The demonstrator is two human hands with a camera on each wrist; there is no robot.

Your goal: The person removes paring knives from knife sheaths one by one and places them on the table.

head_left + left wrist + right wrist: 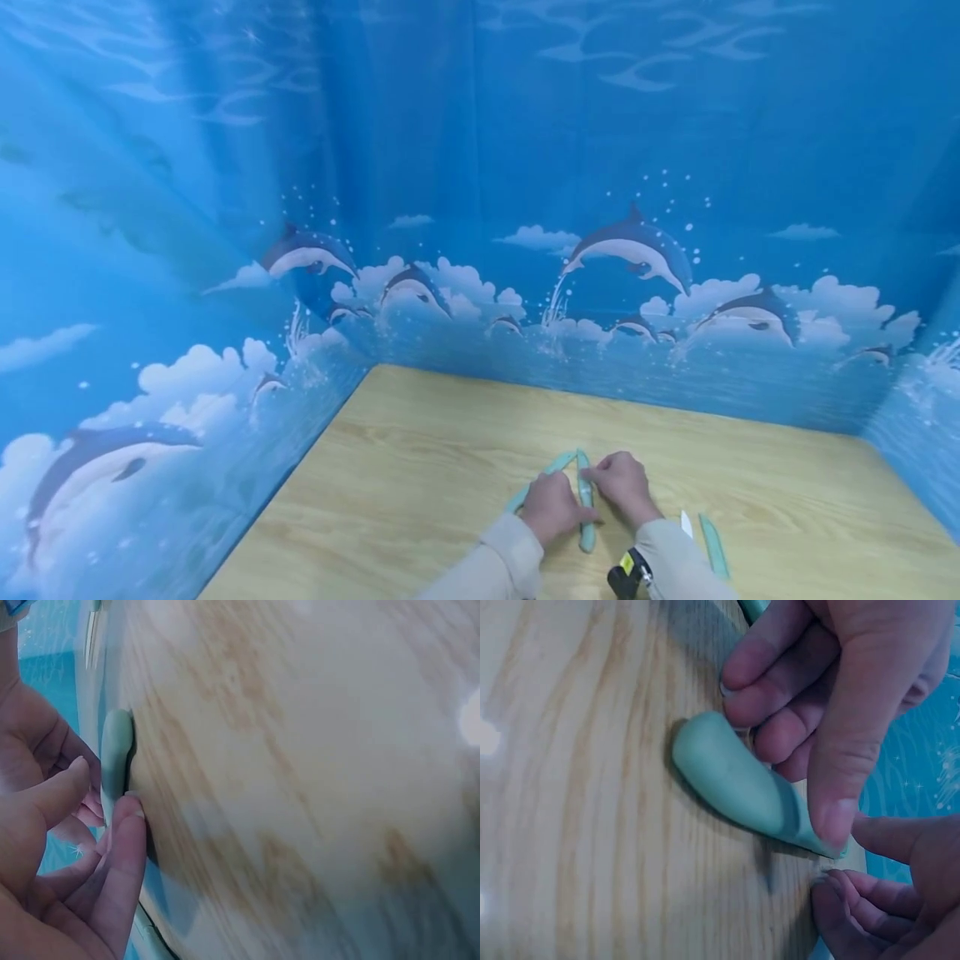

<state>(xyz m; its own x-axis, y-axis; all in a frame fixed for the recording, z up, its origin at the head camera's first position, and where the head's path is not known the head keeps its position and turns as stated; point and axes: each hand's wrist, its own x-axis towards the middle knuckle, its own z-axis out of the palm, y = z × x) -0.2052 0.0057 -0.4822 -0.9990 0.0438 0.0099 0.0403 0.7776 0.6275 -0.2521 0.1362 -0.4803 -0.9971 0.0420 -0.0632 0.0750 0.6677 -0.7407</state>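
- Left hand (552, 504): thumb and curled fingers grip the green knife (586, 493) by its handle.
- Right hand (621, 482): fingertips appear to pinch the knife's far end.
- The knife points away from the person, low over the wooden table (450, 467).
- Beyond: another green piece (559, 463) by the left hand; a white blade (686, 523) and green strip (714, 546) by the right sleeve (678, 560).
- Probable step: fitting or freeing a blade cover; next calls for steady, opposed grips.
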